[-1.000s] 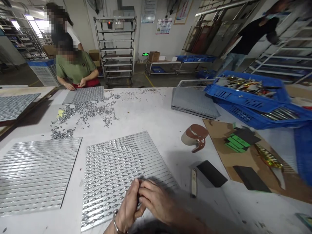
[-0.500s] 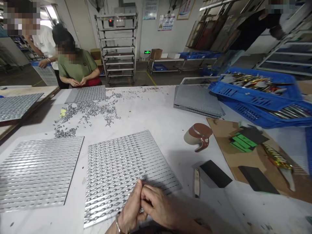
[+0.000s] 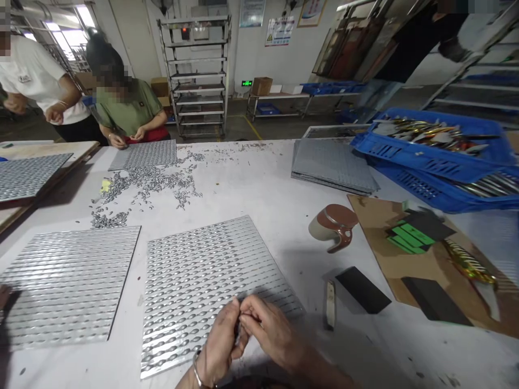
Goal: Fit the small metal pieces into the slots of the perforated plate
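Note:
Both hands meet over the lower right part of a flat board [image 3: 259, 251] set with rows of small silver oval pieces; the board's right-hand strip shows only thin lines. My left hand [image 3: 224, 335], with a bracelet at the wrist, is closed, thumb up against the curled fingers. My right hand [image 3: 270, 329] pinches close beside the left thumb. Whatever the fingers hold is too small and hidden to name. To the left lies a second ridged silver board [image 3: 77, 286]. Loose silver oval pieces [image 3: 150, 183] are scattered behind the boards.
A brown-lidded mug [image 3: 334, 221], a utility knife [image 3: 330, 305] and a dark block [image 3: 363, 290] lie to the right. Beyond are cardboard [image 3: 375, 243], stacked grey boards [image 3: 332, 165] and a blue crate [image 3: 430, 156] of fishing lures. A co-worker [image 3: 130, 113] sits across; another person's hand edges in at left.
My right hand's fingers have shifted slightly up and apart from my left hand. The standing person at far left has moved left, and a dark hand has appeared at the left edge.

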Available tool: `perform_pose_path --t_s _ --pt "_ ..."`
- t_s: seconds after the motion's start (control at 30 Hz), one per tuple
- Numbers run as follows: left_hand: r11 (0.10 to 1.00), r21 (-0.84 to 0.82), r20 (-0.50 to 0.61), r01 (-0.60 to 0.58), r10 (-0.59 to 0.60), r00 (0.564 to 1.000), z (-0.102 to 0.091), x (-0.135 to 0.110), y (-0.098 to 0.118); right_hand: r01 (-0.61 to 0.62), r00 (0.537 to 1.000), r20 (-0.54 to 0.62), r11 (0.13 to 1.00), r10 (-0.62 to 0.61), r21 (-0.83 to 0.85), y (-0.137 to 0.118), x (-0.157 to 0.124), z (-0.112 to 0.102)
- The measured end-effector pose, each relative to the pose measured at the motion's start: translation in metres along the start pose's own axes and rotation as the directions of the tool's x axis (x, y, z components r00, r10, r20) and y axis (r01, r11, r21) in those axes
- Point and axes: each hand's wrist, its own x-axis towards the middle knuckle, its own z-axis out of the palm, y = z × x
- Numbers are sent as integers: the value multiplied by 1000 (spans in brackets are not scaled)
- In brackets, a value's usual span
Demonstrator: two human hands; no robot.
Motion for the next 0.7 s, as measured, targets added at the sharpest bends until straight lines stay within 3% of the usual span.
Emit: perform_pose_path --t_s 0.07,0.1,0.2,0.37,0.53,0.63,0.7 --pt "997 73 193 -7 -8 981 -5 3 -2 64 997 -47 997 -62 38 5 2 -3" --pt "996 83 239 -4 -16 971 -7 5 -4 95 993 -67 995 -92 42 7 2 -4" --pt "999 28 253 28 -34 967 -10 11 -11 174 979 -112 984 -169 32 9 -1 -5" --pt "993 -99 233 66 -41 972 -7 18 -23 140 971 -208 986 -120 85 9 -7 4" --pt "970 -235 135 64 -33 990 -9 24 -19 5 983 -180 983 29 185 24 8 -4" --pt "948 -313 16 48 -45 999 -10 24 -12 -14 981 -191 992 38 128 36 27 -16" --pt "950 -310 10 38 -37 999 -10 23 -9 -9 986 -168 998 20 66 41 37 -19"
